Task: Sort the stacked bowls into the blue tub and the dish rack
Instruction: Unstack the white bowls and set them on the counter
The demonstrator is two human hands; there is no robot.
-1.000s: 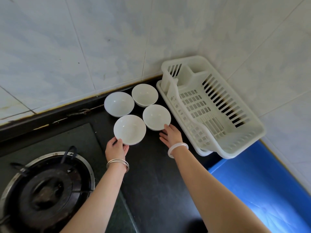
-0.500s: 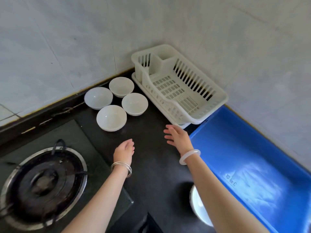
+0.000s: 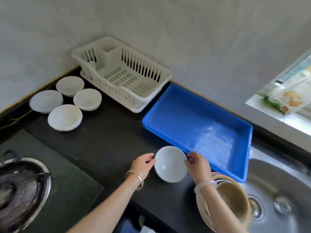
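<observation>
A stack of white bowls (image 3: pixel 170 163) sits on the black counter just in front of the blue tub (image 3: pixel 198 113). My left hand (image 3: pixel 142 165) touches its left rim and my right hand (image 3: pixel 197 166) grips its right rim with curled fingers. The blue tub is shallow and holds nothing. The white dish rack (image 3: pixel 121 73) stands behind it in the corner, with nothing in it. Several single white bowls (image 3: pixel 64 117) rest in a cluster to the left of the rack.
A gas burner (image 3: pixel 20 190) is at the lower left. A steel sink (image 3: pixel 277 190) lies at the lower right, with beige bowls (image 3: pixel 233 199) stacked on a plate at its edge under my right forearm. A food packet (image 3: pixel 289 96) lies on the windowsill.
Both hands have left the cluster of white bowls and come back toward me, onto the stack of bowls by the tub. The view has swung right and down.
</observation>
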